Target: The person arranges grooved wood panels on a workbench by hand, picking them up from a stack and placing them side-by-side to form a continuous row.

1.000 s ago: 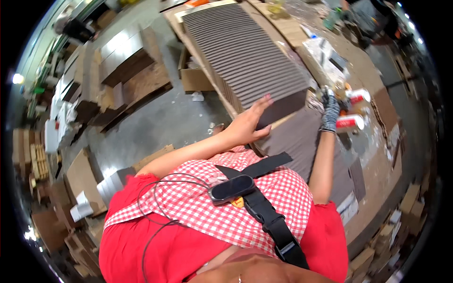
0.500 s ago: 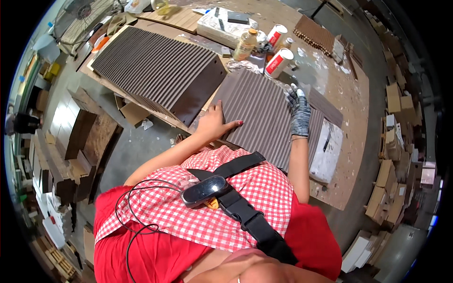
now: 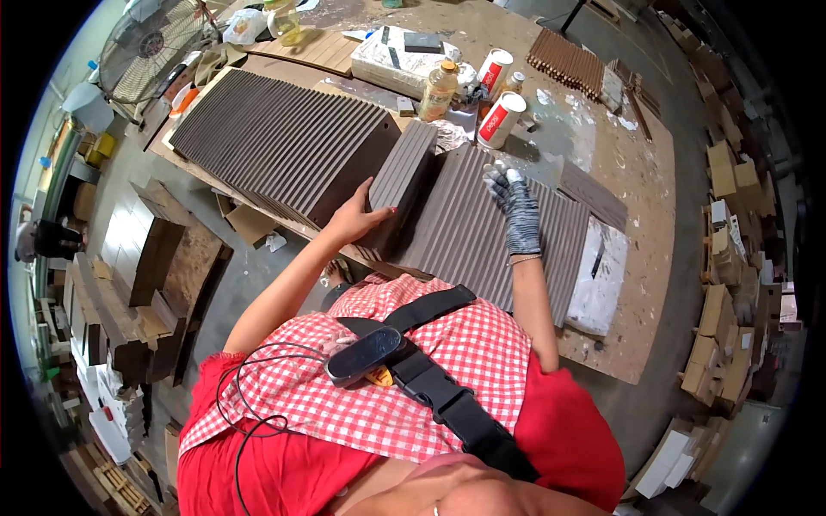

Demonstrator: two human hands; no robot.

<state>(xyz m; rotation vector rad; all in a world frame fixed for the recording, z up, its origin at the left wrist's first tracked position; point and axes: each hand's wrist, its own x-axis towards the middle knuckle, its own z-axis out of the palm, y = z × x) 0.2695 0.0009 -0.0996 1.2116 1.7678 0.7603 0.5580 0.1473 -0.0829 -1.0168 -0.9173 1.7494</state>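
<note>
My bare left hand [image 3: 353, 217] grips the near end of a small stack of grey-brown panels [image 3: 406, 163], thumb on top and fingers along its left side. This stack stands on edge, raised between two larger groups. To its right, a row of similar panels [image 3: 469, 228] lies packed side by side on the table. My right hand [image 3: 519, 211], in a grey-and-white knit glove with pale fingertips, is over that row, fingers stretched out toward its far edge and holding nothing. On the left stands a long block of upright panels [image 3: 280, 142] with dark end faces.
Beyond the panels stand two white-and-red paper cups [image 3: 501, 120], a bottle of yellowish liquid [image 3: 440, 90] and a white slab [image 3: 391, 62]. A white pad [image 3: 595, 275] lies to the right. Wooden strips [image 3: 565, 63] sit farther back. A fan [image 3: 152, 43] stands at the far left.
My left hand has shifted left, and a small stack of panels now stands apart from the row. My right hand has moved left across the panels.
</note>
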